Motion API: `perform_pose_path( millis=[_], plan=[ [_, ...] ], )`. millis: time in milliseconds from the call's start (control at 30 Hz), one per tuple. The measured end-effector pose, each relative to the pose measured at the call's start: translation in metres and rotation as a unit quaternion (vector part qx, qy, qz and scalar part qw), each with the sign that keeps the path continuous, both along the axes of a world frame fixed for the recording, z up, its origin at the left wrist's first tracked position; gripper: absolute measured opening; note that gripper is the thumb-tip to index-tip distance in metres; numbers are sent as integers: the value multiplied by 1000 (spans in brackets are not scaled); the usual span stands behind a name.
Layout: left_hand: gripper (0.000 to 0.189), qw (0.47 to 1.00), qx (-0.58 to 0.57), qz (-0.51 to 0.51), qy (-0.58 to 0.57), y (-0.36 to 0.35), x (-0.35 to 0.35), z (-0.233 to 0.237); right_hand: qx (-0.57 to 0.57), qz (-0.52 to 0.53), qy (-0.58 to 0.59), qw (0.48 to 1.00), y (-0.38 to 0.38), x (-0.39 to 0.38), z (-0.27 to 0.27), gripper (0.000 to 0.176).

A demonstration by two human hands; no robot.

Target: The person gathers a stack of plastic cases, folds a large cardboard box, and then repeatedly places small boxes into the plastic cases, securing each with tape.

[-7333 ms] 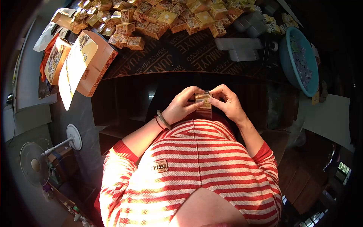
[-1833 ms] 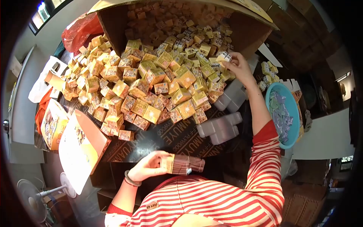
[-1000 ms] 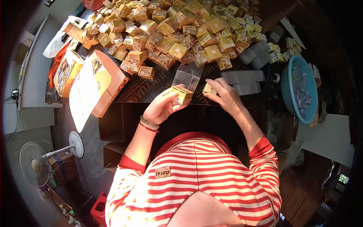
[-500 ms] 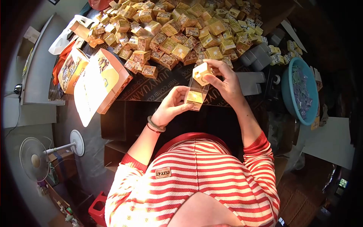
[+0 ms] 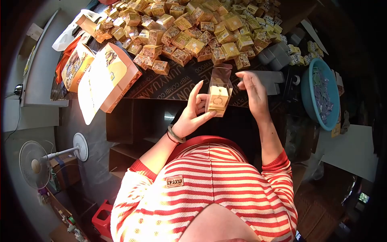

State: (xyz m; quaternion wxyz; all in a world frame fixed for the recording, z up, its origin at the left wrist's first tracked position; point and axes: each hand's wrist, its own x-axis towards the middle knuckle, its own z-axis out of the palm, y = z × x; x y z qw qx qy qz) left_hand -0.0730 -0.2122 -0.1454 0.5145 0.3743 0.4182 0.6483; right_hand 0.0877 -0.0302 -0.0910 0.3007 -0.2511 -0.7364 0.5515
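Note:
My left hand [image 5: 192, 117] grips a clear plastic box [image 5: 221, 73] near its lower end, thumb at the front and index finger raised. The box's transparent flap stands up at the far end. Inside it sits a cream-coloured cube [image 5: 219, 95] with a round mark on its face. Below the cube, a small yellow printed box [image 5: 217, 111] shows at the bottom. To the right of the clear box, my right hand [image 5: 257, 97] is held apart from it with fingers extended and nothing visible in them.
Small yellow boxes [image 5: 183, 40] are heaped across the table's far side. Orange-and-white printed cartons [image 5: 121, 80] stand open at left. A blue basin [image 5: 309, 103] of small packets sits at right, near grey plastic pieces [image 5: 276, 56]. A white fan [image 5: 35, 165] stands lower left.
The cream cube has gone from my right hand into the clear box. My right hand has let go and moved right. My left hand has shifted slightly right with the box.

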Motion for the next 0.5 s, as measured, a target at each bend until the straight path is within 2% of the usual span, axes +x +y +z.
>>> perform_pose_path(
  millis=[67, 100, 167, 200, 233, 267, 367, 467, 500],
  plan=[
    [101, 994, 31, -18, 107, -8, 9, -7, -263, 38, -21, 964, -18, 16, -6, 41],
    [96, 989, 28, -34, 139, -12, 14, -9, -353, 98, -29, 930, -22, 23, -15, 44],
    [82, 977, 1, -62, 202, -24, 23, -17, -397, 128, -44, 908, -39, 35, -27, 45],
    [78, 983, 0, -72, 170, -28, 27, -19, -418, 110, -71, 899, -44, 38, -25, 43],
    [75, 987, -2, -81, 138, -32, 31, -21, -420, 105, -78, 898, -50, 44, -30, 40],
    [65, 987, -18, -107, 120, -37, 32, -21, -421, 100, -86, 897, -56, 50, -39, 37],
    [44, 981, -121, -151, 22, -48, 34, -24, -320, 74, -112, 938, -82, 58, -61, 28],
    [44, 985, -104, -131, 44, -50, 35, -28, -158, 101, -94, 978, -87, 62, -63, 32],
    [47, 988, -86, -120, 54, -51, 36, -31, -159, 103, -94, 977, -89, 62, -63, 32]
  ],
)
